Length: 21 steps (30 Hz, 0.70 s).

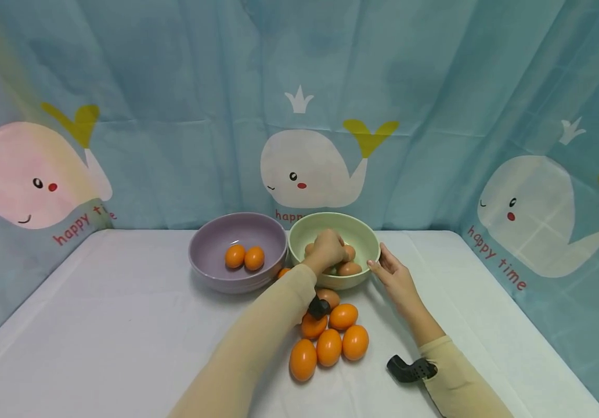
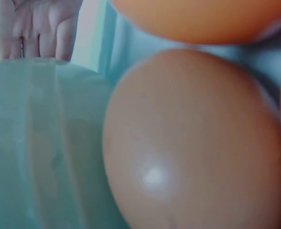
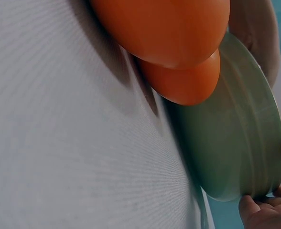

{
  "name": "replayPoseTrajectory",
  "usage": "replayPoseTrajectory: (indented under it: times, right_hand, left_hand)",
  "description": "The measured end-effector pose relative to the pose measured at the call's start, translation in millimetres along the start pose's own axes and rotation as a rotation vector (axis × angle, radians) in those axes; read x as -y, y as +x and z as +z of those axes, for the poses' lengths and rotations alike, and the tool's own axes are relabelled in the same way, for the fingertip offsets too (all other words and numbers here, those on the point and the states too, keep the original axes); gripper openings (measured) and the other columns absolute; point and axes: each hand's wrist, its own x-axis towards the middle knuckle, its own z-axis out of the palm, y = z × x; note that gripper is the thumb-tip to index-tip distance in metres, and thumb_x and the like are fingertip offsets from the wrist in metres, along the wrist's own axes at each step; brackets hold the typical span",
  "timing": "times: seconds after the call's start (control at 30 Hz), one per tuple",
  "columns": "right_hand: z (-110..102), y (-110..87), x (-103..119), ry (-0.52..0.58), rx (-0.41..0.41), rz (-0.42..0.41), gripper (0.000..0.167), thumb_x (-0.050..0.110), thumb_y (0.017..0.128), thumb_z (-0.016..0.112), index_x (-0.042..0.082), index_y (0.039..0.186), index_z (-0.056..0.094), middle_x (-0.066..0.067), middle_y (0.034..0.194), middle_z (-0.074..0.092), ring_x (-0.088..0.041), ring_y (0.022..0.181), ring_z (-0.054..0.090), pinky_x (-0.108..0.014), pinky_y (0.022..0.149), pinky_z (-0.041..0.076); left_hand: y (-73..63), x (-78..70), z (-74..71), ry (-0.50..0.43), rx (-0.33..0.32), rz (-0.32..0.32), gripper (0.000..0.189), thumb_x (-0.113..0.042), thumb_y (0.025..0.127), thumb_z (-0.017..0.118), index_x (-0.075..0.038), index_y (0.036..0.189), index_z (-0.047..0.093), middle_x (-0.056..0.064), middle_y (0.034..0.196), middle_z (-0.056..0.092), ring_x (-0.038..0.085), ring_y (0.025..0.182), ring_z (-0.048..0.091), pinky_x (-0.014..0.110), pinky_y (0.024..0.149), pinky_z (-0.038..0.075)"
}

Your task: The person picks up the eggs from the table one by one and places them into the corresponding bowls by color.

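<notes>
Just right of centre, the left hand (image 1: 329, 247) was inside the green bowl (image 1: 349, 283) among brown eggs (image 1: 349, 269), fingertips hidden, so its grip could not be told; the right hand (image 1: 397, 280), partly curled, pinched the bowl's right edge. The wrist camera (image 1: 319, 307) could have knocked orange eggs (image 1: 329, 348) rolling across the white tablecloth (image 1: 96, 325). Behind hung a blue curtain (image 1: 414, 87).

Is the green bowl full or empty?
Neither: the green bowl is partly filled. Brown eggs show inside, around the left hand, with bare wall above them. What the hand hides, I cannot tell.
</notes>
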Motion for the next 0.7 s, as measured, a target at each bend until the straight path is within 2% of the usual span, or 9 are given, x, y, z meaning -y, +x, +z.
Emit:
replayPoseTrajectory:
  times: [0.07, 0.13, 0.23, 0.33, 0.4, 0.5, 0.7]
  right_hand:
    - [0, 0.3, 0, 0.005, -0.004, -0.004, 0.072, 0.022, 0.102, 0.056, 0.004, 0.158, 0.014, -0.011, 0.166, 0.014, -0.024, 0.154, 0.015, -0.037, 0.121, 0.022]
    - [0, 0.2, 0, 0.011, -0.007, 0.001, 0.072, 0.022, 0.102, 0.056, 0.004, 0.158, 0.014, -0.011, 0.166, 0.014, -0.024, 0.154, 0.016, -0.036, 0.121, 0.022]
    - [1, 0.6, 0, 0.02, -0.002, 0.005, 0.072, 0.021, 0.102, 0.056, 0.004, 0.158, 0.014, -0.011, 0.166, 0.014, -0.023, 0.154, 0.016, -0.035, 0.121, 0.022]
    - [2, 0.6, -1, 0.018, 0.0, 0.013, 0.073, 0.023, 0.102, 0.057, 0.005, 0.158, 0.015, -0.01, 0.166, 0.014, -0.021, 0.154, 0.016, -0.034, 0.121, 0.023]
    - [2, 0.2, 0, 0.013, 0.002, 0.013, 0.073, 0.023, 0.102, 0.056, 0.005, 0.159, 0.014, -0.009, 0.166, 0.014, -0.021, 0.154, 0.016, -0.035, 0.122, 0.023]
    - [2, -0.7, 0, 0.005, -0.002, 0.018, 0.073, 0.024, 0.102, 0.056, 0.006, 0.159, 0.014, -0.009, 0.166, 0.014, -0.021, 0.154, 0.016, -0.035, 0.121, 0.023]
    - [-1, -1.8, 2, -0.004, -0.004, 0.029, 0.073, 0.025, 0.102, 0.056, 0.008, 0.159, 0.014, -0.009, 0.166, 0.015, -0.021, 0.154, 0.016, -0.035, 0.121, 0.024]
  left_hand:
    - [1.1, -0.9, -0.6, 0.037, 0.009, 0.012, 0.007, -0.01, 0.078, 0.077, -0.005, 0.082, 0.074, 0.002, 0.075, 0.065, 0.016, 0.072, 0.052, 0.024, 0.067, 0.045]
    - [2.3, -1.3, -1.0, 0.047, 0.019, 0.005, 0.007, -0.01, 0.079, 0.076, -0.005, 0.077, 0.071, 0.0, 0.069, 0.057, 0.015, 0.068, 0.047, 0.023, 0.062, 0.039]
    - [1.9, -1.7, -4.8, 0.02, 0.003, -0.022, 0.006, -0.01, 0.081, 0.076, -0.005, 0.085, 0.074, 0.0, 0.077, 0.065, 0.014, 0.071, 0.053, 0.021, 0.064, 0.044]
    - [-3.8, -2.8, -15.8, -0.088, -0.014, -0.037, 0.019, -0.009, 0.084, 0.076, -0.004, 0.102, 0.075, 0.005, 0.099, 0.073, 0.015, 0.083, 0.062, 0.023, 0.073, 0.052]
    - [-11.6, -4.5, -26.7, -0.191, -0.009, -0.025, 0.028, -0.009, 0.085, 0.076, -0.003, 0.112, 0.073, 0.01, 0.111, 0.073, 0.018, 0.088, 0.065, 0.028, 0.078, 0.056]
    - [-28.2, -4.6, -45.1, -0.312, 0.018, -0.007, 0.03, -0.012, 0.086, 0.076, -0.005, 0.116, 0.072, 0.01, 0.113, 0.072, 0.02, 0.088, 0.065, 0.031, 0.08, 0.057]
    - [-66.7, 11.3, -71.8, -0.432, 0.021, 0.043, 0.029, -0.021, 0.086, 0.078, -0.013, 0.113, 0.074, 0.004, 0.115, 0.074, 0.019, 0.109, 0.066, 0.033, 0.095, 0.055]
